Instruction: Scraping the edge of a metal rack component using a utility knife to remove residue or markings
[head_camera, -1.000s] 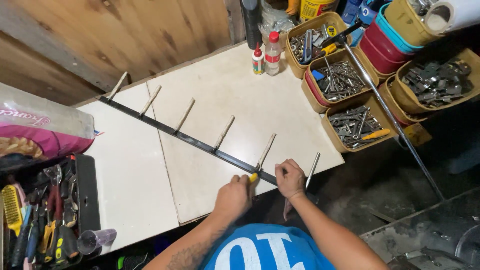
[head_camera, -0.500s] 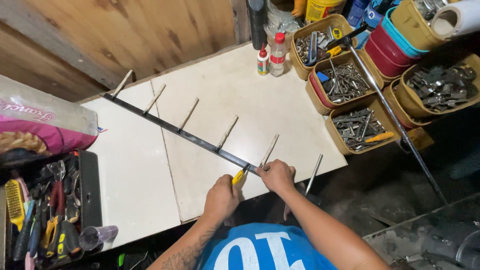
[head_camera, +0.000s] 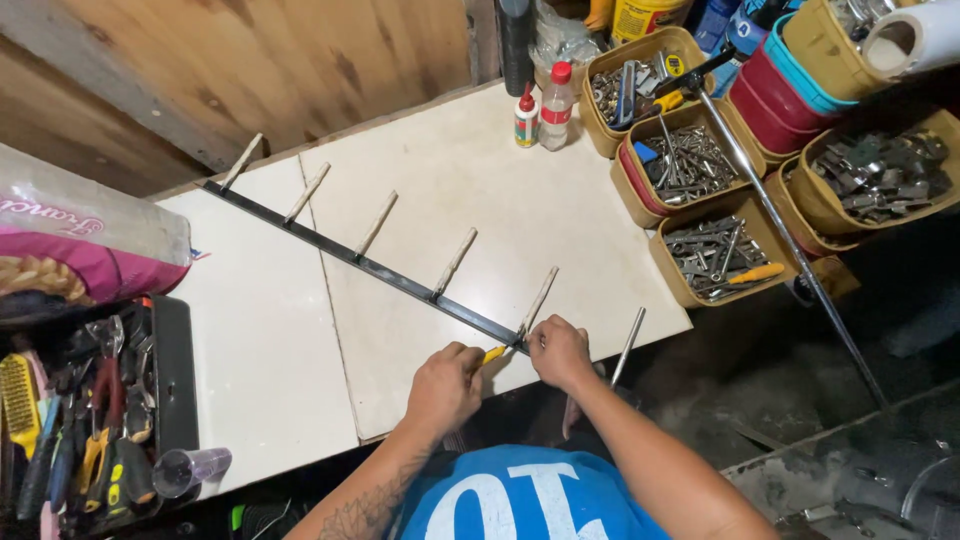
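Observation:
A long black metal bar (head_camera: 355, 258) lies diagonally across the white tabletop (head_camera: 470, 190), with several pale pegs sticking off it. My left hand (head_camera: 443, 385) grips a yellow-handled tool (head_camera: 493, 354) whose tip meets the bar beside the peg (head_camera: 538, 300) near its closer end. My right hand (head_camera: 560, 350) pinches the bar at the base of that same peg. A further peg (head_camera: 628, 344) juts past the table's front edge, to the right of my right hand.
Yellow tubs of metal hardware (head_camera: 715, 250) crowd the right side, crossed by a thin metal rod (head_camera: 790, 245). Two small bottles (head_camera: 543, 108) stand at the back. A tray of hand tools (head_camera: 75, 420) and a pink bag (head_camera: 85, 240) sit at left, a clear cup (head_camera: 190, 470) nearby.
Both hands have shifted left along the bar's near end, from the last peg to the peg before it, closing in on its base. The view has dropped slightly.

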